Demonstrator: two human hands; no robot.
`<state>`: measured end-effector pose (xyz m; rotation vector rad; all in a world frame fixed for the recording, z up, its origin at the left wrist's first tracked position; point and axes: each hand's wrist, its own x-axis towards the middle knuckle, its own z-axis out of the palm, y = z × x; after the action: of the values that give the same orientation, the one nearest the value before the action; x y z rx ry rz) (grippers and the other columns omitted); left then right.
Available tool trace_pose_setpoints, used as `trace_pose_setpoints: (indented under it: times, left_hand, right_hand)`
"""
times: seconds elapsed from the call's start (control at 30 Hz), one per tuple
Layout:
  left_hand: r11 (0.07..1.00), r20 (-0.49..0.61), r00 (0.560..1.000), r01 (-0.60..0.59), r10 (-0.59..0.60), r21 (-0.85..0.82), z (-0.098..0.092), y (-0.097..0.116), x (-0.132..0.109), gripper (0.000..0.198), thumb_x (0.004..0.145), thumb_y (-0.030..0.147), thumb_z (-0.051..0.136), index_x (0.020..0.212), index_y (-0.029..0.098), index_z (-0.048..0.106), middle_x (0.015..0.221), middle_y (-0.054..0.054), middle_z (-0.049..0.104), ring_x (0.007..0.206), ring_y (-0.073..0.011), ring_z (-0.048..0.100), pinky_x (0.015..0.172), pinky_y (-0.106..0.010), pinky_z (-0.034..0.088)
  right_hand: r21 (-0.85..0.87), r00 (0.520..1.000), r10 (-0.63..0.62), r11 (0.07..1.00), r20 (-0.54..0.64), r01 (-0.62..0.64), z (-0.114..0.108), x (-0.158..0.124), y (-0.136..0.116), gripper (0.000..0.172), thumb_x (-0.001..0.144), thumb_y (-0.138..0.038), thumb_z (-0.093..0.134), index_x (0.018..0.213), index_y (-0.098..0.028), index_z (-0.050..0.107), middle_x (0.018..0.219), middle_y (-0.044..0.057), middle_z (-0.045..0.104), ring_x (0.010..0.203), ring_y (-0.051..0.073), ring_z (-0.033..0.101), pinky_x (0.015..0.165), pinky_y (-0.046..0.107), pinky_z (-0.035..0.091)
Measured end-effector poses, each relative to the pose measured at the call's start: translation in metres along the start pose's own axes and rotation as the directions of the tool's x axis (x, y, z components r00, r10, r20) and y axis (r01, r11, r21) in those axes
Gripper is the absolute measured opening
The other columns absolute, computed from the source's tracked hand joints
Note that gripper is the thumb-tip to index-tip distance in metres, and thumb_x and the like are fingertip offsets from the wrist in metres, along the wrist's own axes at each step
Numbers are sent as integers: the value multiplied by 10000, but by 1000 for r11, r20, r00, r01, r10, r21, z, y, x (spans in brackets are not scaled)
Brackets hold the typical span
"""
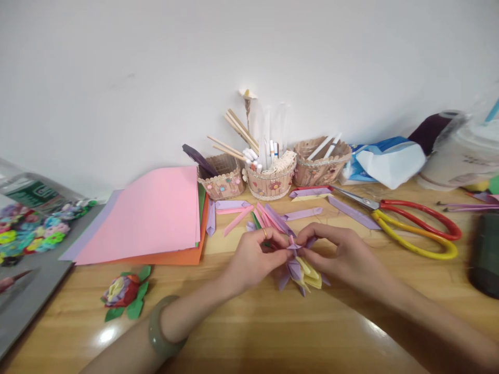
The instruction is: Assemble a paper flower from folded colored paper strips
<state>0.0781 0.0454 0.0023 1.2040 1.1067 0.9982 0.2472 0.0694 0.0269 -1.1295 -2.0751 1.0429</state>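
Observation:
Between my two hands is a folded paper flower (306, 272) with purple and yellow petals, held just over the wooden table. My left hand (259, 254) pinches its near-left part between thumb and fingers; a ring and a green bangle show on that arm. From the other side my right hand (337, 249) pinches the same flower by a purple fold. Part of the flower is hidden behind the fingers. Right behind the hands lie several folded paper strips (273, 215) in pink, purple and green.
Left are stacked coloured sheets (152, 218) and a finished paper flower (125, 293). Scissors (409, 218) with red and yellow handles lie right. Decorated baskets (271, 179) of sticks and pens line the wall, beside a tissue pack (382, 156) and a drink cup (463, 150).

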Motion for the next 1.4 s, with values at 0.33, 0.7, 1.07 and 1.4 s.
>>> trace_pose_setpoints:
  times: [0.33, 0.7, 1.07, 1.4]
  left_hand:
    - [996, 13, 996, -84, 84, -19, 1, 8, -6, 102, 741, 201, 564, 831, 176, 524, 788, -9, 568, 691, -112, 545, 631, -229, 457]
    - [972, -197, 953, -233, 232, 20, -1, 11, -3, 111, 737, 245, 639, 718, 162, 569, 720, -15, 574, 659, -114, 539, 599, -229, 451]
    - [754, -105, 780, -549, 617, 360, 5, -1, -12, 94, 798, 98, 563, 785, 190, 549, 780, -18, 559, 748, -121, 546, 626, -231, 447]
    - [901, -262, 863, -395, 431, 181, 8, 0, -8, 123, 817, 150, 556, 721, 181, 485, 730, -1, 509, 671, -98, 520, 597, -217, 449]
  right_hand:
    - [-133, 966, -251, 961, -60, 242, -2, -5, 1, 94, 798, -164, 495, 735, -207, 550, 713, 28, 617, 676, 160, 576, 616, 284, 450]
    - [-286, 876, -370, 915, -310, 285, -10, -3, -4, 41, 798, -216, 548, 814, -234, 581, 813, 57, 602, 780, 197, 567, 687, 344, 453]
    - [10, 1000, 8, 1000, -15, -8, -3, -7, -11, 261, 848, -375, 475, 670, -200, 552, 602, -5, 556, 560, 131, 481, 506, 250, 359]
    - [123, 990, 144, 982, 4, -144, 7, -5, -3, 290, 826, -424, 479, 651, -199, 526, 598, -18, 492, 566, 125, 444, 507, 242, 342]
